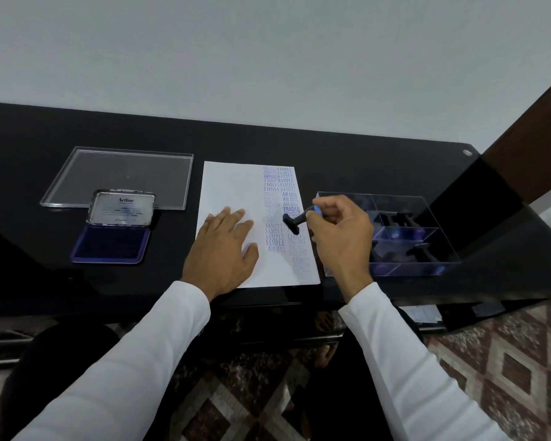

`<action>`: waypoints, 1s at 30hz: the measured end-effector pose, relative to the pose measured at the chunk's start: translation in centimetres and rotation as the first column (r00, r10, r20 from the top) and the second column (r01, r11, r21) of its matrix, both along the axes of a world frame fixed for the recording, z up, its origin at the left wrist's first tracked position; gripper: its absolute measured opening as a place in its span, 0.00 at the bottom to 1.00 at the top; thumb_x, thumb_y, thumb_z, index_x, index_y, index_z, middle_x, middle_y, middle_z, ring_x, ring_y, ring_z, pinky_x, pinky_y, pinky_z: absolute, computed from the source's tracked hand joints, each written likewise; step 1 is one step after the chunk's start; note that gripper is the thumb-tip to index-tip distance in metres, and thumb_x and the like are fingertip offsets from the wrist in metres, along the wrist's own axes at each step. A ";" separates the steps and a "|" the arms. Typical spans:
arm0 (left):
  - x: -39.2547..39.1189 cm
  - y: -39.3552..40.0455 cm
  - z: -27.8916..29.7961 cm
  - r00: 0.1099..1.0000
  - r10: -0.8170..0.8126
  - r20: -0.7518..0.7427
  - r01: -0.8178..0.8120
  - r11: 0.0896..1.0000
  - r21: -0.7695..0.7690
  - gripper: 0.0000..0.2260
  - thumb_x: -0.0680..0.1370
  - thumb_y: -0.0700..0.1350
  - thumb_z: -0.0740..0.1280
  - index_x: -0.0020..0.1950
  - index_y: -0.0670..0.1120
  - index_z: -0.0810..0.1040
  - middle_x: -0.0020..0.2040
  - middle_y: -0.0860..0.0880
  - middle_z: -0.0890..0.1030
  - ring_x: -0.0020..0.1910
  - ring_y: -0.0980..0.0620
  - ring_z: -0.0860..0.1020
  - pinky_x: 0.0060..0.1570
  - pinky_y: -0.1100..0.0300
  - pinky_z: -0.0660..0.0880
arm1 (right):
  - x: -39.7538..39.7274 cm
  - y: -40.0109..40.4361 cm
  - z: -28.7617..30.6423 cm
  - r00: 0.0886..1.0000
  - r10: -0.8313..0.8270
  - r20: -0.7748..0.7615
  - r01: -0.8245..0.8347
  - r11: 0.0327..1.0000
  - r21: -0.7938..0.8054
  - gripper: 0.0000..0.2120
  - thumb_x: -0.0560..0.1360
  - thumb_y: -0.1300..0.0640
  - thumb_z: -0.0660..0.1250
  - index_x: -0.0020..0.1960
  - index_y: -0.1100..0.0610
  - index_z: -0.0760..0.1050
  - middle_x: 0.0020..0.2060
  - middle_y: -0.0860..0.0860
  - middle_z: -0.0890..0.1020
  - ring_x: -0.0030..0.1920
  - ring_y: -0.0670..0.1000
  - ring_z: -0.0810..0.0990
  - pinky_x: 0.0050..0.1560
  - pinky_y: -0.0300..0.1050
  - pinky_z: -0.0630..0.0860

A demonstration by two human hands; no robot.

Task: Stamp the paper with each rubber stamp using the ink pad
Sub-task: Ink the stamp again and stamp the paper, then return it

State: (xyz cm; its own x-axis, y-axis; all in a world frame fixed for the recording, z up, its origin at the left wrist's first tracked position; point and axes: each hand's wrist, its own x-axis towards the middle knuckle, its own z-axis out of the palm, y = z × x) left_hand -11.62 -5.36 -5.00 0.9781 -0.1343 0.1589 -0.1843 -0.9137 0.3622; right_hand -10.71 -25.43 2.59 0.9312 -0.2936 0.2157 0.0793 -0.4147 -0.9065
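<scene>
Head view: we see a black table with a white sheet of paper lying flat near its front edge. The right strip of the paper is full of blue stamped words, SAMPLE, AIR MAIL, FRAGILE and others, some too blurred to read.

The left hand rests flat on the lower middle of the paper, fingers straight and spread, palm down, holding nothing. It sits just left of the stamped column.

The right hand has its fingers curled around the blue handle of a rubber stamp, pinching it near the top. The stamp is tilted, its black base pointing left and down over the stamped column. We cannot tell whether the base touches the paper or hangs just above it. The stamp lies between the two hands, close to the left hand's fingertips.

The ink pad sits well left of the paper, apart from both hands, with its metal lid standing open behind the blue pad. Behind it lies a clear flat plastic lid.

Right of the paper, just behind the right hand, stands a clear box with compartments holding more stamps, dark with purple ends. We see white sleeves on both arms.
</scene>
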 end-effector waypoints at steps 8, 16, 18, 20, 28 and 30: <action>0.1 0.1 -0.2 1.000 -0.001 -0.001 0.001 1.000 -0.004 0.24 0.82 0.57 0.57 0.76 0.50 0.70 0.80 0.50 0.64 0.81 0.48 0.56 0.80 0.48 0.50 | -0.1 -0.5 0.1 0.995 -0.058 -0.079 0.075 0.970 0.233 0.05 0.74 0.62 0.71 0.48 0.54 0.81 0.39 0.52 0.85 0.39 0.54 0.85 0.35 0.44 0.82; 0.1 0.0 -0.2 1.000 0.004 0.003 -0.004 1.000 -0.005 0.23 0.82 0.56 0.58 0.76 0.50 0.70 0.80 0.50 0.64 0.81 0.48 0.56 0.80 0.48 0.50 | 0.0 -0.6 0.2 0.994 -0.058 -0.093 0.080 0.964 0.252 0.05 0.74 0.62 0.71 0.48 0.54 0.81 0.39 0.51 0.85 0.39 0.53 0.85 0.36 0.43 0.82; 0.1 0.0 -0.2 1.000 0.004 0.006 -0.004 1.000 -0.007 0.23 0.82 0.55 0.59 0.76 0.50 0.70 0.80 0.50 0.64 0.81 0.48 0.56 0.80 0.49 0.50 | 0.0 -0.6 0.1 0.994 -0.057 -0.097 0.079 0.967 0.243 0.05 0.74 0.62 0.71 0.48 0.53 0.81 0.39 0.51 0.85 0.39 0.52 0.85 0.36 0.42 0.82; 0.1 0.0 -0.2 1.000 0.003 0.006 -0.003 1.000 -0.010 0.23 0.82 0.55 0.59 0.76 0.50 0.70 0.80 0.50 0.64 0.81 0.48 0.56 0.80 0.49 0.50 | 0.0 -0.6 0.1 0.993 -0.055 -0.100 0.077 0.970 0.230 0.05 0.75 0.61 0.71 0.48 0.52 0.81 0.39 0.50 0.85 0.40 0.52 0.85 0.36 0.42 0.82; 0.1 0.0 -0.2 1.000 0.000 0.006 0.000 1.000 -0.010 0.23 0.82 0.55 0.59 0.76 0.50 0.70 0.80 0.50 0.64 0.81 0.47 0.56 0.80 0.48 0.51 | 0.0 -0.7 -0.1 0.994 -0.047 -0.098 0.070 0.968 0.241 0.06 0.74 0.62 0.71 0.49 0.53 0.82 0.39 0.50 0.85 0.39 0.52 0.85 0.37 0.45 0.83; 0.1 0.0 -0.2 1.000 -0.002 0.012 0.002 1.000 -0.010 0.23 0.82 0.55 0.59 0.76 0.50 0.70 0.80 0.49 0.64 0.81 0.47 0.56 0.80 0.48 0.51 | 0.1 -0.7 -0.1 0.994 -0.045 -0.099 0.068 0.967 0.244 0.06 0.74 0.62 0.71 0.49 0.53 0.81 0.40 0.50 0.85 0.40 0.52 0.85 0.37 0.45 0.83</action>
State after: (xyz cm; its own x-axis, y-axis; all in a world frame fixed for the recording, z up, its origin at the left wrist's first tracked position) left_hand -11.54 -5.36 -5.22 0.9759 -0.1345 0.1721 -0.1904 -0.9098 0.3687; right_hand -10.65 -26.16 2.48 0.9240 -0.3797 0.0447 -0.0259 -0.1788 -0.9836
